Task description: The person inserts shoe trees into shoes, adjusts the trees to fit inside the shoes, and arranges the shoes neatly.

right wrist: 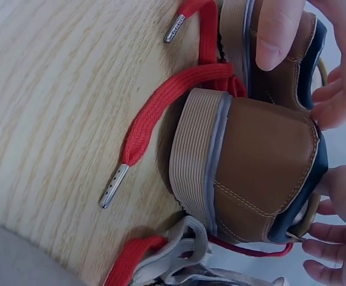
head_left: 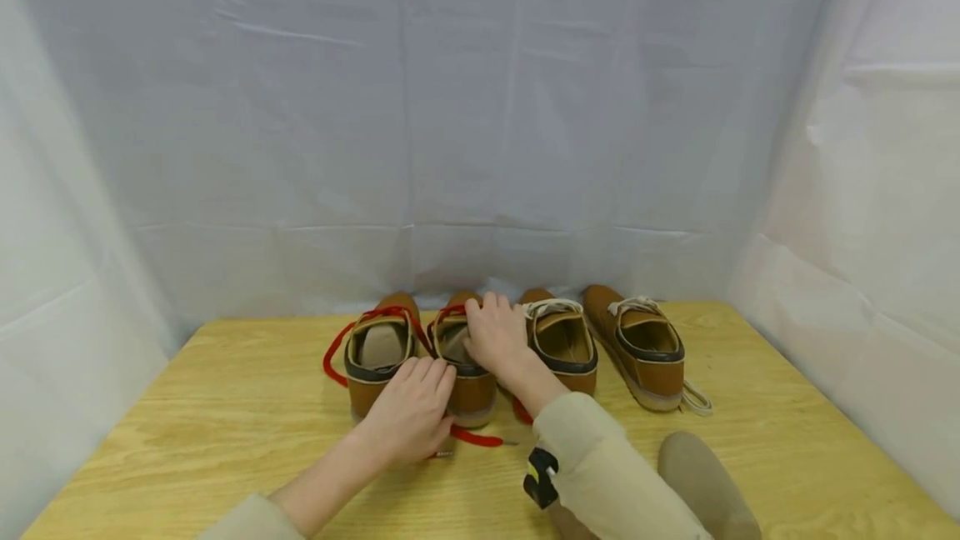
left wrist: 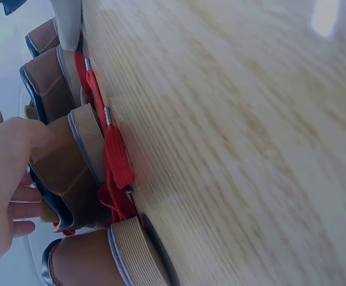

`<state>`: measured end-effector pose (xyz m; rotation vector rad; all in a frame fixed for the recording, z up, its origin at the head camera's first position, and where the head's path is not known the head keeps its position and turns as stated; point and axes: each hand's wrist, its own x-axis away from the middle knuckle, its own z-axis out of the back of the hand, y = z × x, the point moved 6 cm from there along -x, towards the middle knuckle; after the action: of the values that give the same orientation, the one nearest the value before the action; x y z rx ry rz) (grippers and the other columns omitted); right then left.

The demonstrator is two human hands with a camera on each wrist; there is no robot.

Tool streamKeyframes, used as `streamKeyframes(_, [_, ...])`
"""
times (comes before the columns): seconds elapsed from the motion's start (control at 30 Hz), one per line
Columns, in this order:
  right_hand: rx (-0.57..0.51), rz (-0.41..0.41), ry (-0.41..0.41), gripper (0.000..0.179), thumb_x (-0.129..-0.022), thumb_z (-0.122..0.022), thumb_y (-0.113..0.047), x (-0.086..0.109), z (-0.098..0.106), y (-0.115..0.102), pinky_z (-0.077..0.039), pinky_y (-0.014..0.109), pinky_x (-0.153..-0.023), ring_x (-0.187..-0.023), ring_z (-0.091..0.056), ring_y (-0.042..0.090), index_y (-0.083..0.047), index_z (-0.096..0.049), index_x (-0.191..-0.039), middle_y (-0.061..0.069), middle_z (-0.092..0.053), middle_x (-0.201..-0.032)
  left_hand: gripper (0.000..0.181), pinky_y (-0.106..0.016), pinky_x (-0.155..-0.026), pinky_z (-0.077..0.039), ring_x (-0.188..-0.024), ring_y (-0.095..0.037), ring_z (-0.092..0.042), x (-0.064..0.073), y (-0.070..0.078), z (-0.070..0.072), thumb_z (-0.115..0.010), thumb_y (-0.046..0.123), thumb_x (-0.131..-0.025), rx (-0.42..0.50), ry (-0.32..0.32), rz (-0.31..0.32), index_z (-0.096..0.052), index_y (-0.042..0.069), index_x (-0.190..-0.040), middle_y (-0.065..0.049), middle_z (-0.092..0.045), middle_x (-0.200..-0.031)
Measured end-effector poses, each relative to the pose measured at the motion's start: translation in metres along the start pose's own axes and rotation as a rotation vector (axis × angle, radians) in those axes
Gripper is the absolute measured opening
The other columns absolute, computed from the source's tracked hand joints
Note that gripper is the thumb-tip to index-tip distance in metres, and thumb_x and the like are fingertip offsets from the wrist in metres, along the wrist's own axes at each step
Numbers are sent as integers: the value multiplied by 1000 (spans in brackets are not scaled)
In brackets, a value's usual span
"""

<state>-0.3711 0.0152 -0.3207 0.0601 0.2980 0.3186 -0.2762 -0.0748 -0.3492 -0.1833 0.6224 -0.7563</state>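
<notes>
Brown shoes stand in a row, heels toward me. My left hand [head_left: 416,407] is at the heel of the second shoe [head_left: 474,394], which has a red lace; its fingertips are right at the dark collar and the thumb hangs loose. My right hand [head_left: 498,332] holds the right side of this shoe's collar, its thumb [right wrist: 343,185] and fingers on either side of the edge. A pale insole lies inside, partly hidden by that hand. To the left is the other red-laced shoe [head_left: 367,394], with an insole [head_left: 382,348] in it. Red lace ends [head_left: 480,437] trail behind the heels.
Two shoes with off-white laces stand to the right, one [head_left: 573,373] close beside my right wrist and one [head_left: 656,369] farther out. A loose beige insole [head_left: 705,482] lies near my right sleeve. A pale cloth [head_left: 480,123] hangs behind the wooden table [head_left: 247,407].
</notes>
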Motion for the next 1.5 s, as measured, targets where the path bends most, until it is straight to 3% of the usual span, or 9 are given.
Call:
streamKeyframes(0.13, [-15, -4, -23, 38, -85, -66, -38, 2, 4, 1, -45, 44, -83, -96, -53, 27, -12, -56, -110, 9, -53, -101, 55, -38, -78, -42, -88, -26, -53, -1, -1, 3, -73, 40, -73, -36, 31, 14, -58, -1, -108, -12, -56, -97])
streamKeyframes(0.33, [-13, 7, -36, 37, -86, -65, -39, 4, 5, 3, -46, 42, -81, -95, -54, 26, -12, -55, -110, 8, -52, -99, 54, -38, -77, -40, -86, -25, -53, -3, -1, 4, -72, 42, -74, -70, 23, 41, -58, 1, -107, -11, -57, -96])
streamKeyframes(0.67, [-15, 20, -72, 38, -89, -59, -44, 10, 8, 12, -47, 41, -75, -89, -56, 26, -12, -55, -108, 7, -53, -94, 49, -39, -80, -39, -88, -25, -52, -5, 2, 4, -72, 41, -76, -49, 24, 65, -59, 4, -104, -9, -57, -95])
streamKeyframes(0.9, [-10, 17, -26, 40, -91, -52, -50, 17, 21, 20, -45, 38, -68, -82, -55, 26, -12, -56, -102, 6, -52, -87, 46, -41, -83, -40, -89, -27, -52, -11, 9, 6, -72, 40, -76, -47, 76, 40, -60, 5, -103, -9, -57, -96])
streamKeyframes(1.13, [47, 40, 35, 37, -90, -54, -48, 25, 32, 29, -44, 35, -63, -81, -55, 25, -12, -52, -94, 7, -51, -86, 47, -42, -86, -40, -93, -27, -53, -14, 12, 7, -72, 40, -76, -38, 82, 32, -61, 5, -106, -10, -58, -100])
streamKeyframes(1.5, [18, -12, 2, 44, -90, -56, -47, 39, 31, 46, -50, 43, -72, -93, -58, 31, -10, -56, -114, 14, -55, -108, 46, -44, -88, -41, -97, -28, -52, -21, 17, 5, -71, 39, -76, -7, 67, 32, -61, 7, -107, -11, -57, -103])
